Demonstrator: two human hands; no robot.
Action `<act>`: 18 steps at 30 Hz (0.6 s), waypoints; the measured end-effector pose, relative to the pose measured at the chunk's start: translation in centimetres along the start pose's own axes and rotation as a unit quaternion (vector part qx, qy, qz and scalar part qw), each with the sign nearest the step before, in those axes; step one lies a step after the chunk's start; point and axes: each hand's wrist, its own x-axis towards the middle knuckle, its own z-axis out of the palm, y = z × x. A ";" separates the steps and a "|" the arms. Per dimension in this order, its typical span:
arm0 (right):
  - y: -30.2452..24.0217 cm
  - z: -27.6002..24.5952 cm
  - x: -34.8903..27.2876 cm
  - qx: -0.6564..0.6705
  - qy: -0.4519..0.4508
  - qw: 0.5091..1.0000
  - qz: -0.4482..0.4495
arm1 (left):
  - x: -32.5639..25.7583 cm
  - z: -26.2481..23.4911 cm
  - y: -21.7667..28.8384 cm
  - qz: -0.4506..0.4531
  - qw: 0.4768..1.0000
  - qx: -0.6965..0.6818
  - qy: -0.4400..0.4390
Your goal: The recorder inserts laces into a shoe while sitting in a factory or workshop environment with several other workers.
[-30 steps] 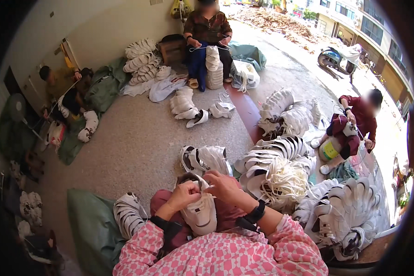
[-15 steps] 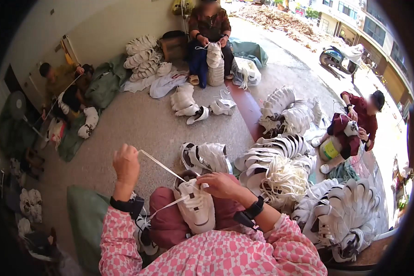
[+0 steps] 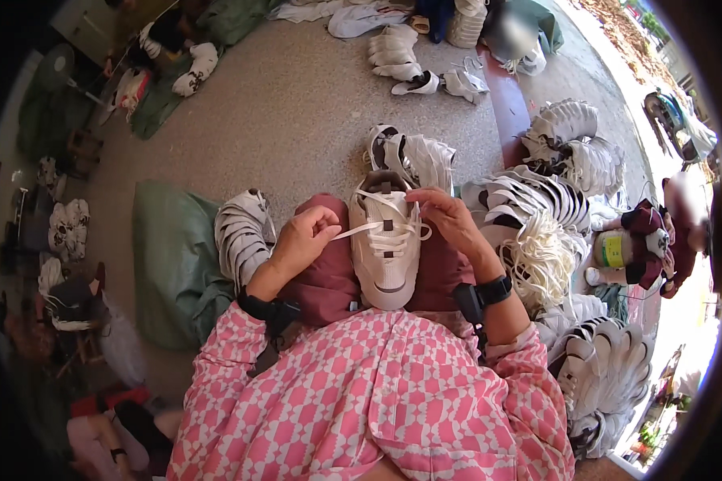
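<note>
One white sneaker [image 3: 385, 244] lies on the person's lap between the maroon-clad knees [image 3: 325, 272], its long axis running straight away from the body, toe toward the pink checked top [image 3: 377, 401]. A flat white lace [image 3: 361, 230] runs from its eyelets out to the left of the sneaker, where the left hand [image 3: 305, 239] pinches its free end between thumb and curled fingers. The right hand [image 3: 449, 220] rests on the sneaker's upper right edge, fingers bent and pressing the lacing by the tongue; it is the nearer hand to the eyelets. Half a second ago the left hand was raised high, drawing the lace taut; now it sits low beside the sneaker. Beyond the sneaker's far end stands a stack of white sneakers [image 3: 409, 156]; to its right, a bundle of loose laces [image 3: 541, 256].
</note>
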 end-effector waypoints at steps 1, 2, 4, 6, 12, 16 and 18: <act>-0.1 0.0 0.1 -0.002 -0.002 1.000 0.009 | -0.4 0.0 0.3 0.012 1.000 0.004 -0.003; -0.2 0.1 0.2 -0.007 -0.003 1.000 0.015 | -0.5 0.0 0.7 0.049 0.999 0.002 0.007; -0.3 0.2 0.3 0.000 0.008 1.000 0.024 | -1.2 -0.2 1.4 0.033 0.999 0.019 -0.011; -0.5 0.1 0.1 -0.007 0.007 0.999 0.041 | -1.6 -0.5 1.9 0.089 0.992 0.083 0.007; -1.0 -0.4 -1.7 0.073 0.073 0.986 0.134 | -0.4 0.0 2.6 0.179 0.975 0.112 0.070; -2.2 0.0 -3.4 0.011 0.077 0.976 0.203 | 3.5 1.8 3.5 0.263 0.960 0.074 0.054; -2.4 0.5 -3.9 0.018 0.083 0.970 0.229 | 5.6 3.1 3.9 0.287 0.954 0.076 0.022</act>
